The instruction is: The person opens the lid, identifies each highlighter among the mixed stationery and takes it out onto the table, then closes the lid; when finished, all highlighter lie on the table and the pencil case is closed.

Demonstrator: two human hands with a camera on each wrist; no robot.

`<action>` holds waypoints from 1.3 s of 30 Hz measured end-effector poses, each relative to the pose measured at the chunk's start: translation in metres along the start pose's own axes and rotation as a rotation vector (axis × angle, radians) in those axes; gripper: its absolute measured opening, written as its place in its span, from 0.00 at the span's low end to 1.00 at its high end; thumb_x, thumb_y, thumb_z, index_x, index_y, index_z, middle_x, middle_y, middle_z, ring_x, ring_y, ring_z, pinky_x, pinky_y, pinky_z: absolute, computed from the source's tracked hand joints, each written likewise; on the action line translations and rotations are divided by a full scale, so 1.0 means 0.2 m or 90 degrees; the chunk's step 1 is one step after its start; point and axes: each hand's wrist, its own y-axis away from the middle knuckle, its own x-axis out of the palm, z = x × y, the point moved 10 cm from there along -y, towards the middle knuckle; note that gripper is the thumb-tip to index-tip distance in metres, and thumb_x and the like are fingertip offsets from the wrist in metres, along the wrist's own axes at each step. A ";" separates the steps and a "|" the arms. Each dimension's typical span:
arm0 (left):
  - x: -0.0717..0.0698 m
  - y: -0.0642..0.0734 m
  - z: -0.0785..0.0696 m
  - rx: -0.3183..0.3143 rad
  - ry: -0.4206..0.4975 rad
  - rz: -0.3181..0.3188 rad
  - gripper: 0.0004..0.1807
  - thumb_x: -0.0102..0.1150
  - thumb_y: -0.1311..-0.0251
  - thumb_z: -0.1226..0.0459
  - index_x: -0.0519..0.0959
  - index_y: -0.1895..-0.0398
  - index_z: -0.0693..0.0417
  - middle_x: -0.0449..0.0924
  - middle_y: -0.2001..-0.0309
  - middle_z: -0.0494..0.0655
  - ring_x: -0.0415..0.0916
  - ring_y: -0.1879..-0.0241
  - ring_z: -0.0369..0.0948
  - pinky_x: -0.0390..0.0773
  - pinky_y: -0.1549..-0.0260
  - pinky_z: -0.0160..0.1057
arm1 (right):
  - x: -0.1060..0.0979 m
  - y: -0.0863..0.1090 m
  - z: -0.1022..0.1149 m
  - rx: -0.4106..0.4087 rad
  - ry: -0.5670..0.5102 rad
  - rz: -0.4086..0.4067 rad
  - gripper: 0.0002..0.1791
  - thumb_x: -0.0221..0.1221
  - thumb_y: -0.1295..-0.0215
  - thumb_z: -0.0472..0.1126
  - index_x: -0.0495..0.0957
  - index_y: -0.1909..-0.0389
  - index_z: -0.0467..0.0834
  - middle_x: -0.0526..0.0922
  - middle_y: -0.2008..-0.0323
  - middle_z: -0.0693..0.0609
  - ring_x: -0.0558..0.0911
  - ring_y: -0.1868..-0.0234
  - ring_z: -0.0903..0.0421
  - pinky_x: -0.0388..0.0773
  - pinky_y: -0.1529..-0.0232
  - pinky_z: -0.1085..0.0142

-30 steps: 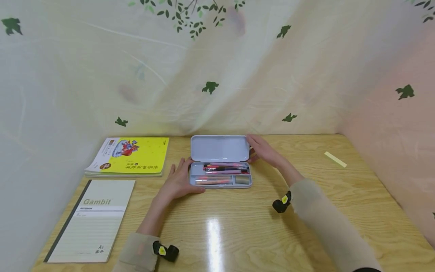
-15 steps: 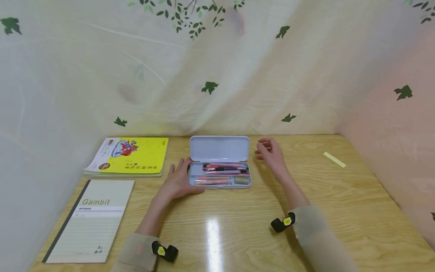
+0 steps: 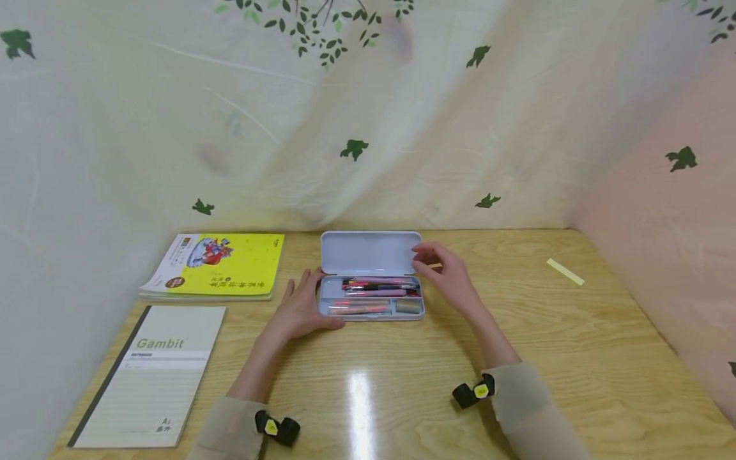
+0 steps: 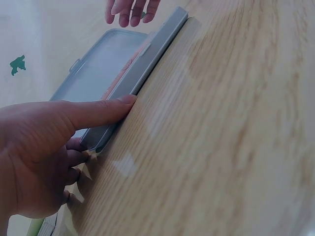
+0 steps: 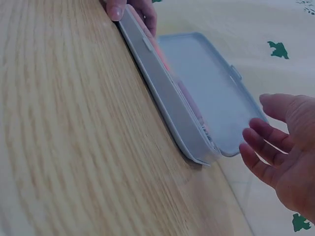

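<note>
A pale cloth (image 3: 276, 128) printed with green birds and leaves hangs behind and beside a wooden table (image 3: 529, 338), whose grain catches a bright streak of light near the front.

The left hand (image 3: 298, 313) holds the left end of a pencil case (image 3: 332, 285), thumb and fingers spread wide around its front corner: the thumb lies straight along the front wall, the other fingers sit at the end wall. The right hand (image 3: 452, 279) holds nothing; its fingers are loosely curved, thumb apart, beside the right edge of the lid (image 3: 370, 253). Whether a fingertip touches the lid cannot be told.

The case lies at the far middle of the table, lid raised and tipped back. Its rear compartment holds several pens (image 3: 382, 288), pink, dark and purple; the front one holds pinkish-orange sticks (image 3: 359, 308), with a grey-green block (image 3: 407, 306) at its right end.

On the left are yellow-covered books (image 3: 253, 262) and a notebook (image 3: 155, 383); on the right, a pale strip (image 3: 565, 271).
</note>
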 end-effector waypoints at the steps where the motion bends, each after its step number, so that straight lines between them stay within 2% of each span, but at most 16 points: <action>1: 0.00 0.00 0.00 0.001 -0.001 0.000 0.61 0.80 0.54 0.48 0.52 0.21 0.55 0.50 0.18 0.60 0.38 0.16 0.59 0.33 0.18 0.63 | 0.01 0.00 0.01 -0.007 0.007 0.008 0.17 0.64 0.29 0.40 0.79 0.41 0.42 0.86 0.50 0.43 0.84 0.49 0.50 0.83 0.50 0.67; 7: 0.00 0.00 -0.01 0.002 -0.002 0.001 0.61 0.79 0.54 0.48 0.53 0.21 0.55 0.50 0.17 0.59 0.38 0.16 0.59 0.33 0.18 0.62 | 0.11 0.02 0.05 -0.052 0.077 0.069 0.19 0.65 0.30 0.37 0.80 0.40 0.40 0.86 0.47 0.41 0.84 0.47 0.45 0.86 0.47 0.51; 15: 0.00 0.00 -0.02 0.002 -0.001 0.001 0.61 0.80 0.54 0.48 0.53 0.21 0.55 0.50 0.18 0.60 0.38 0.16 0.60 0.33 0.18 0.63 | 0.19 0.05 0.09 -0.085 0.226 0.116 0.20 0.66 0.31 0.41 0.82 0.39 0.43 0.84 0.46 0.43 0.82 0.46 0.47 0.83 0.42 0.49; 23: 0.00 0.00 -0.01 -0.002 0.001 0.003 0.61 0.79 0.53 0.47 0.52 0.21 0.55 0.49 0.17 0.60 0.38 0.16 0.59 0.33 0.18 0.62 | 0.24 0.07 0.10 -0.097 0.321 0.128 0.19 0.66 0.31 0.41 0.83 0.41 0.45 0.83 0.47 0.44 0.80 0.45 0.47 0.81 0.40 0.49; 32: 0.00 0.00 0.01 -0.010 -0.002 0.002 0.62 0.79 0.53 0.47 0.52 0.21 0.55 0.47 0.17 0.60 0.37 0.16 0.59 0.33 0.18 0.62 | 0.27 0.07 0.11 -0.131 0.362 0.123 0.17 0.67 0.32 0.42 0.85 0.44 0.44 0.83 0.47 0.44 0.78 0.44 0.47 0.81 0.39 0.51; 39: 0.00 -0.01 0.01 -0.007 0.000 0.005 0.62 0.79 0.53 0.47 0.52 0.21 0.55 0.47 0.17 0.60 0.37 0.16 0.59 0.32 0.18 0.62 | 0.28 0.08 0.10 -0.127 0.372 0.120 0.16 0.67 0.31 0.43 0.86 0.45 0.43 0.82 0.50 0.46 0.76 0.47 0.49 0.80 0.42 0.54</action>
